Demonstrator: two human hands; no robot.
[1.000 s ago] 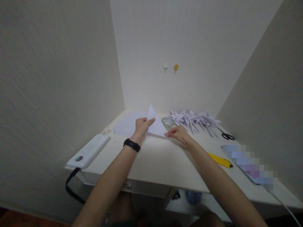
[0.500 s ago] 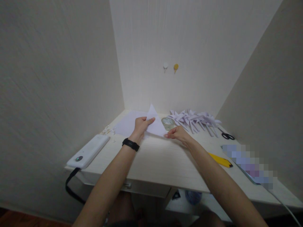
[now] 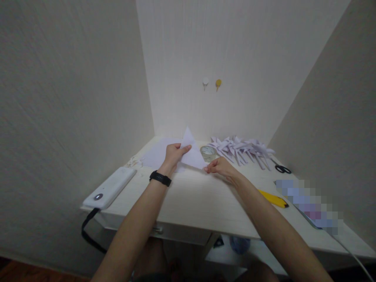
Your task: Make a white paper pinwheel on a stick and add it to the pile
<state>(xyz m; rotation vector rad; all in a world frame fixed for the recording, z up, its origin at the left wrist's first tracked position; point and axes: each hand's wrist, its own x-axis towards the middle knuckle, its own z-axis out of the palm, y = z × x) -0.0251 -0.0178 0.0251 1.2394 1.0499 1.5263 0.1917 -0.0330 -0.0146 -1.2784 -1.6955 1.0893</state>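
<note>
Left hand (image 3: pixel 174 154) and right hand (image 3: pixel 221 167) have both got folded paper (image 3: pixel 191 158) pinched, tape roll (image 3: pixel 209 158) just sitting near the back edge of the desk (image 3: pixel 194 199).

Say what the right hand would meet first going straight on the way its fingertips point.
The white paper, whose corner the right hand pinches. Past it, probably the left hand, though depth is unclear here.

The left hand (image 3: pixel 173 154) has shifted slightly leftward, the triangular paper (image 3: pixel 192 158) now reaching a little higher.
</note>
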